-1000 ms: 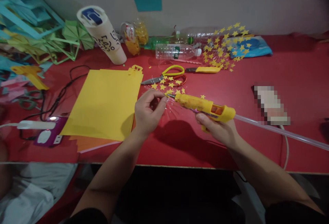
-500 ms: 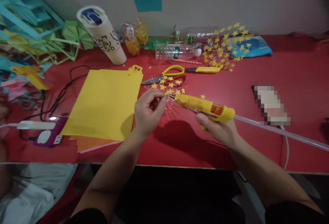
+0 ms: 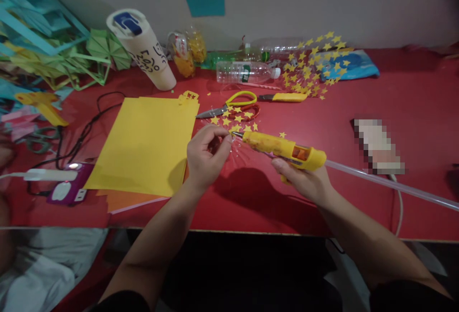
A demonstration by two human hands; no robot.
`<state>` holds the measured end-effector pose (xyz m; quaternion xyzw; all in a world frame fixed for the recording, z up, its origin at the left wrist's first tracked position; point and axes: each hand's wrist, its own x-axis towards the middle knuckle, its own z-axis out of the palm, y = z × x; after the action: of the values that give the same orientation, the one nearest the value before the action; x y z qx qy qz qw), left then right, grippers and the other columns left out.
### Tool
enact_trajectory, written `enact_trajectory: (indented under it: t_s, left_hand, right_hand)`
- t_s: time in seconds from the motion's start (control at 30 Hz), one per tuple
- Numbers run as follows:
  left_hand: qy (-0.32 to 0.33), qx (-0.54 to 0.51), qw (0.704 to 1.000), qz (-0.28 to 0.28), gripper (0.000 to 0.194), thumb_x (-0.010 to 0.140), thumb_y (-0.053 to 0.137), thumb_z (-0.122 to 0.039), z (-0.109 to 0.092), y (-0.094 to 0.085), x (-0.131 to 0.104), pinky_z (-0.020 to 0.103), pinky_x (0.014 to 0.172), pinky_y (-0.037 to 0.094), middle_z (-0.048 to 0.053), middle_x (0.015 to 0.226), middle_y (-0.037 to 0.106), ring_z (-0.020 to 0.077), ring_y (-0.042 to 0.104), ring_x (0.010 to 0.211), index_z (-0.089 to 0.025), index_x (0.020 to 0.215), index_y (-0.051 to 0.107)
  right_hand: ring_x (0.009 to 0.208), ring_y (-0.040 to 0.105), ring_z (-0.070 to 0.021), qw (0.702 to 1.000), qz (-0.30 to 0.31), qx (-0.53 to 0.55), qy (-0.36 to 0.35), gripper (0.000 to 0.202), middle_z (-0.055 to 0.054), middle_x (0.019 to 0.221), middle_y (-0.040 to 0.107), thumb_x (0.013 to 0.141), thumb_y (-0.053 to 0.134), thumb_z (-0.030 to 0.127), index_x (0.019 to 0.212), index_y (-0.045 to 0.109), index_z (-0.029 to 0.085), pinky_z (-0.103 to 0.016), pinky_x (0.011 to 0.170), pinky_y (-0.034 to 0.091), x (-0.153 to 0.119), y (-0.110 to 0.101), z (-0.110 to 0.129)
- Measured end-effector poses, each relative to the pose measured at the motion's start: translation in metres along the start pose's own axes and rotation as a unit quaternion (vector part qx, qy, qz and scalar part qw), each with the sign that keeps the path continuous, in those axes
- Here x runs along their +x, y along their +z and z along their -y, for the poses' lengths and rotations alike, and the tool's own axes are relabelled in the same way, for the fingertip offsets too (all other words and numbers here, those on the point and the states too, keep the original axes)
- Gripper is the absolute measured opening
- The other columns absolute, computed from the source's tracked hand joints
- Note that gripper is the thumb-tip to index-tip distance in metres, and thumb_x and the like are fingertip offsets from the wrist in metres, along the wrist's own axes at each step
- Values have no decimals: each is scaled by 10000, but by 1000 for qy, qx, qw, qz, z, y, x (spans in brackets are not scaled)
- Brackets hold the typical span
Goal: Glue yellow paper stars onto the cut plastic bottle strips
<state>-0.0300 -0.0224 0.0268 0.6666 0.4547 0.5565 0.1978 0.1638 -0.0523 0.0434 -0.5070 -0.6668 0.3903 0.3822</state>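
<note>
My right hand is wrapped round the handle of a yellow glue gun, which points left. A long clear glue stick sticks out of its back end. The metal nozzle is right at the fingertips of my left hand, which are pinched on a small yellow paper star, mostly hidden. Just beyond the fingers, several yellow paper stars sit on thin clear strands spread from a plastic piece. One loose star lies behind the glue gun.
Yellow paper sheets lie left. Behind are scissors, a yellow cutter, plastic bottles, a star cluster and a white tumbler. A phone lies right; a second glue gun and a purple power strip lie left.
The glue gun has shifted very slightly left in the picture, with its nozzle still at the left fingertips. Both hands keep their grip.
</note>
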Motion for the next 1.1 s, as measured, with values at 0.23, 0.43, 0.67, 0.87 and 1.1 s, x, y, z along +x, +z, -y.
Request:
enact_trajectory:
  t_s: [0.23,0.43,0.67,0.87,1.1]
  left_hand:
    - [79,58,995,-5,114,807,570,-116,2,-1,1,237,548,402,-20,660,571,92,483,574,-195,725,580]
    - [135,80,988,-3,95,799,572,-118,5,-4,2,267,617,444,3,732,625,125,560,679,-203,770,600]
    - [-35,-46,998,-34,83,772,591,-153,5,-7,8,227,554,422,-20,661,562,98,504,605,-199,704,595]
    - [-138,-115,984,-5,52,732,604,-169,1,-7,13,213,507,432,-20,630,576,85,497,538,-193,686,597]
    - [-230,-222,942,97,95,722,596,-192,-7,-11,19,197,362,337,-18,554,595,52,370,376,-196,637,552]
  right_hand:
    - [607,599,-160,999,-27,-17,-20,226,-1,629,602,803,622,434,717,643,226,-281,515,493,0,1,-1]
    - [631,599,-176,999,-48,17,11,240,-6,606,581,766,653,445,672,611,229,-288,530,483,0,-4,3]
    - [563,475,-107,979,-119,140,89,91,4,712,596,661,608,261,706,546,212,-250,496,374,22,-33,-20]
    - [642,541,-156,972,-122,-56,191,251,-25,724,624,625,625,404,752,609,189,-267,536,396,50,-47,-56]
    - [504,495,-156,920,-33,-300,250,414,-22,471,477,797,481,499,513,498,197,-272,491,325,64,-46,-78]
